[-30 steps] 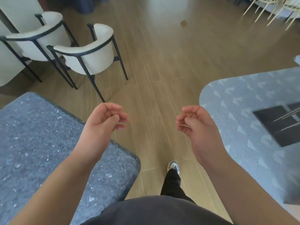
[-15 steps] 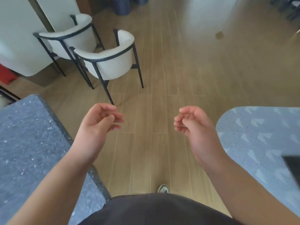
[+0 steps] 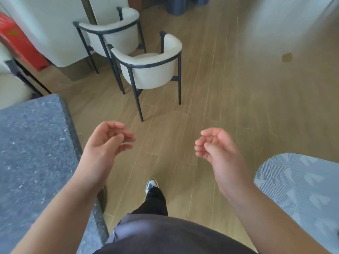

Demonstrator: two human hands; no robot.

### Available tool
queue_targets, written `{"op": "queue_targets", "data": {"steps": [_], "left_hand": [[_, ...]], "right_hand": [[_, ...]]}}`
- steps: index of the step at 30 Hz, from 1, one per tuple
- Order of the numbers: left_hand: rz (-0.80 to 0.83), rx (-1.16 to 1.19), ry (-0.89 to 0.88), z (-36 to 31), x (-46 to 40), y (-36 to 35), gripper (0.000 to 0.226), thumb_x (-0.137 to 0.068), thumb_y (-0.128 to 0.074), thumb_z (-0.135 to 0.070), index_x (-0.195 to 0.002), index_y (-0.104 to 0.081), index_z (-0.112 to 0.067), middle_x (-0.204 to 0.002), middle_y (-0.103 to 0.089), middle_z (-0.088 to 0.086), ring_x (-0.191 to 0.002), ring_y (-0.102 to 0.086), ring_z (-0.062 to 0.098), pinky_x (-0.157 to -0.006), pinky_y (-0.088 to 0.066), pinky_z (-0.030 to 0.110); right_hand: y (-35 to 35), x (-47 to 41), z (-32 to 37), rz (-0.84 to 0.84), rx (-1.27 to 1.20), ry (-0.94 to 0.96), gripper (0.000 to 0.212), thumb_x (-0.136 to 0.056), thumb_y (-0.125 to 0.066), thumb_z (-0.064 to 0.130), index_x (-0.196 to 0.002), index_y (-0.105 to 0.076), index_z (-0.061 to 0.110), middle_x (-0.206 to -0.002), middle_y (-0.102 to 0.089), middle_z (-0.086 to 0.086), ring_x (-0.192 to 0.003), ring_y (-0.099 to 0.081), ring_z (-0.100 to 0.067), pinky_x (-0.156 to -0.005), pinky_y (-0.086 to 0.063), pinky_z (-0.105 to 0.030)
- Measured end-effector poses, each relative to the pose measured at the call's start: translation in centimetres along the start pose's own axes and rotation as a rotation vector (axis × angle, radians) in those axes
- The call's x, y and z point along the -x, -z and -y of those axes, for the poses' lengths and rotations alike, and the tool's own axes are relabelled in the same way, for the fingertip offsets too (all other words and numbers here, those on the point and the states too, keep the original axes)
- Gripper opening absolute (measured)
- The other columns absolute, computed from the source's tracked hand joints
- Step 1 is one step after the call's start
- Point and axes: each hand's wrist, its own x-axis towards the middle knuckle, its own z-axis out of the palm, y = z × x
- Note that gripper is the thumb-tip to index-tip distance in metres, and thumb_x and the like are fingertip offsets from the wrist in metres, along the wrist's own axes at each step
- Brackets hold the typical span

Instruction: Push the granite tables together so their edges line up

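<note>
A grey speckled granite table (image 3: pixel 34 154) fills the left side of the view, its long edge running beside my left forearm. My left hand (image 3: pixel 104 145) hovers in the air just right of that edge, fingers loosely curled, holding nothing. My right hand (image 3: pixel 218 153) hangs at the same height over the wooden floor, also loosely curled and empty. Neither hand touches the table. Only one granite table is in view.
Two white armchairs with black frames (image 3: pixel 148 70) stand ahead on the wooden floor. A blue patterned rug (image 3: pixel 300 184) lies at the right. A red object (image 3: pixel 22 46) leans against a white wall at far left. My foot (image 3: pixel 151 184) is stepping forward.
The view has swung left and forward: the chairs have come nearer and toward the centre, the rug has slid off to the right. Both hands stay raised and loosely curled.
</note>
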Motion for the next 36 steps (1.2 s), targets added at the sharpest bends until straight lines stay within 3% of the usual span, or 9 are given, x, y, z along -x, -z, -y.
{"op": "queue_targets", "data": {"steps": [4, 7, 13, 18, 23, 32, 36], "left_hand": [[-0.066, 0.007, 0.0, 0.2, -4.6, 1.2, 0.033, -0.101, -0.038, 0.01, -0.106, -0.061, -0.012, -0.09, -0.073, 0.001, -0.089, -0.072, 0.021, -0.075, -0.06, 0.029], [-0.097, 0.043, 0.013, 0.0, -8.7, 2.7, 0.032, -0.101, -0.039, 0.01, -0.106, -0.061, -0.012, -0.091, -0.072, 0.003, -0.089, -0.071, 0.021, -0.076, -0.06, 0.03], [-0.132, 0.117, 0.066, -2.0, -19.1, 6.9, 0.024, -0.087, -0.05, -0.011, -0.106, -0.064, -0.015, -0.095, -0.072, 0.006, -0.094, -0.071, 0.025, -0.081, -0.057, 0.039], [-0.112, 0.111, 0.008, -3.6, -26.4, 10.3, 0.024, -0.089, -0.05, -0.011, -0.103, -0.067, -0.021, -0.096, -0.073, 0.005, -0.095, -0.072, 0.026, -0.08, -0.057, 0.035], [-0.199, 0.128, -0.006, -3.3, -29.8, 14.7, 0.027, -0.089, -0.051, -0.011, -0.1, -0.07, -0.026, -0.098, -0.073, 0.006, -0.095, -0.072, 0.027, -0.078, -0.058, 0.031], [-0.458, 0.115, 0.008, -2.4, -33.1, 19.8, 0.026, -0.087, -0.048, -0.006, -0.107, -0.064, -0.013, -0.094, -0.072, 0.003, -0.09, -0.072, 0.021, -0.077, -0.059, 0.03], [-0.507, 0.064, 0.014, -3.1, -36.2, 20.8, 0.027, -0.095, -0.043, 0.007, -0.109, -0.061, -0.008, -0.091, -0.072, 0.001, -0.087, -0.072, 0.019, -0.076, -0.059, 0.028]], "right_hand": [[-2.4, -5.6, 0.2, 0.04, 0.008, -0.006, 0.03, -0.093, -0.042, -0.011, -0.104, -0.062, 0.008, -0.079, -0.069, 0.004, -0.078, -0.065, -0.014, -0.075, -0.057, -0.031], [-5.4, -10.2, 0.3, 0.08, 0.015, -0.02, 0.025, -0.089, -0.046, -0.001, -0.104, -0.063, 0.011, -0.081, -0.07, 0.004, -0.079, -0.066, -0.013, -0.075, -0.057, -0.03], [-13.1, -20.2, 2.8, 0.115, 0.019, -0.038, 0.028, -0.081, -0.047, 0.008, -0.101, -0.064, 0.017, -0.081, -0.07, 0.004, -0.079, -0.068, -0.013, -0.075, -0.056, -0.028], [-19.1, -26.0, 4.9, 0.134, 0.034, -0.004, 0.03, -0.079, -0.047, 0.011, -0.102, -0.064, 0.016, -0.082, -0.07, 0.004, -0.08, -0.068, -0.012, -0.075, -0.057, -0.028], [-24.0, -30.4, 6.0, 0.23, 0.088, 0.002, 0.029, -0.079, -0.047, 0.012, -0.102, -0.064, 0.018, -0.084, -0.07, 0.004, -0.081, -0.068, -0.013, -0.078, -0.056, -0.03], [-33.0, -38.2, 5.1, 0.44, 0.097, -0.023, 0.029, -0.091, -0.046, -0.005, -0.104, -0.063, 0.015, -0.083, -0.07, 0.003, -0.08, -0.067, -0.014, -0.078, -0.055, -0.03], [-36.2, -42.3, 5.2, 0.498, 0.077, -0.023, 0.029, -0.093, -0.044, -0.007, -0.105, -0.061, 0.013, -0.083, -0.069, 0.003, -0.08, -0.066, -0.013, -0.079, -0.056, -0.032]]}}
